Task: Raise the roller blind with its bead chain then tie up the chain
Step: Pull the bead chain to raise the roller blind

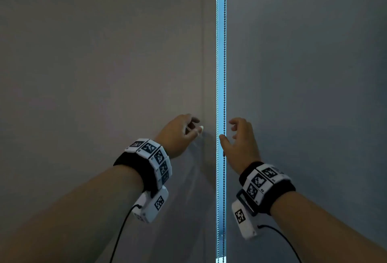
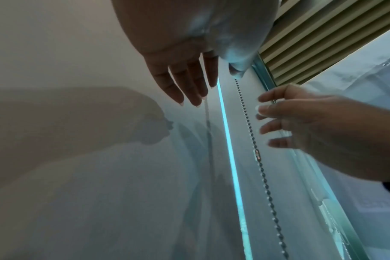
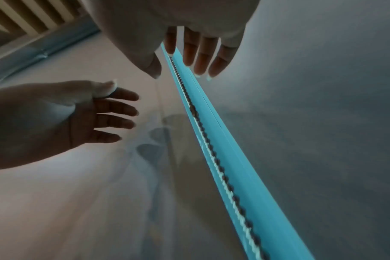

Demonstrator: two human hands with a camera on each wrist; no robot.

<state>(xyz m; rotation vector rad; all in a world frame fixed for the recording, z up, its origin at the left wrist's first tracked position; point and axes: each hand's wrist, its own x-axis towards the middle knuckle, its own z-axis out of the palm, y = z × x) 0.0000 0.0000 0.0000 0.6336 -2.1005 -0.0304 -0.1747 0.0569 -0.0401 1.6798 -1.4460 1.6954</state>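
A bead chain (image 1: pixel 224 63) hangs in two strands down the bright gap between a beige roller blind (image 1: pixel 104 63) on the left and a grey-blue roller blind (image 1: pixel 303 74) on the right. Both blinds are fully down. My right hand (image 1: pixel 228 130) is open just right of the chain, thumb close beside it, holding nothing. My left hand (image 1: pixel 195 125) hovers to the left of the gap in front of the beige blind, fingers loose and empty. The left wrist view shows the chain (image 2: pixel 254 140) with a small connector (image 2: pixel 257 155), between my left fingers (image 2: pixel 189 91) and my right hand (image 2: pixel 289 123).
A slatted wooden ceiling (image 2: pixel 323 44) and a metal rail (image 2: pixel 264 75) show above the blinds in the left wrist view. Cables trail from both wrist bands (image 1: pixel 150 158). In the right wrist view the chain (image 3: pixel 203 130) runs down the lit strip, with the left hand (image 3: pixel 89 114) beside it.
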